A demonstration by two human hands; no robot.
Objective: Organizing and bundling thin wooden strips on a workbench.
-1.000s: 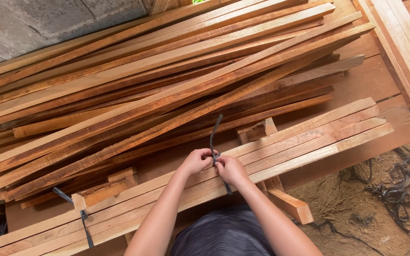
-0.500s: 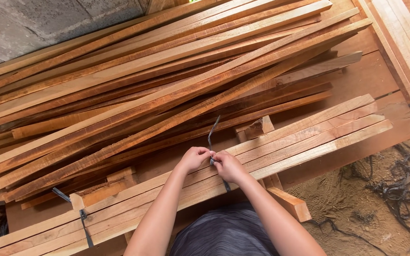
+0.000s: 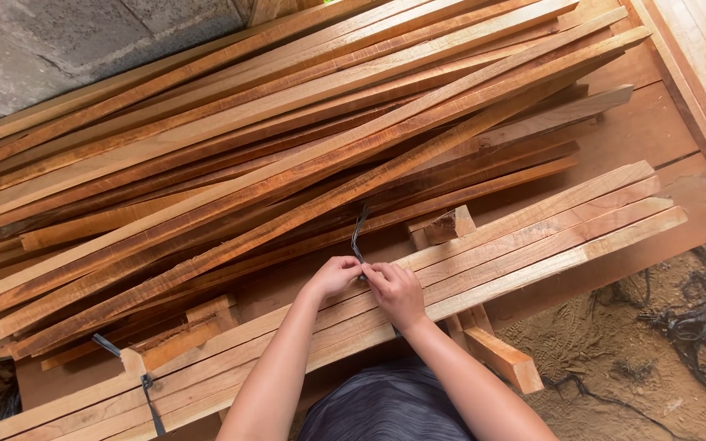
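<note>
Place: an outdoor timber yard or rough carpentry work area.
Stock: a large loose pile of long sawn wood slats (image 3: 288, 155), reddish and pale, lay criss-crossed over a plank platform (image 3: 655, 131).
Bundled goods: a flat row of pale slats (image 3: 533, 237) sat at the near edge, bound with a dark strap (image 3: 150, 400) at one end.
Supports: short wooden blocks (image 3: 504, 359) propped the stacks.
Ground: bare sandy soil (image 3: 614, 359) littered with dark strap offcuts (image 3: 696, 327).
Backdrop: a grey concrete wall (image 3: 67, 49) stood behind the pile.
</note>
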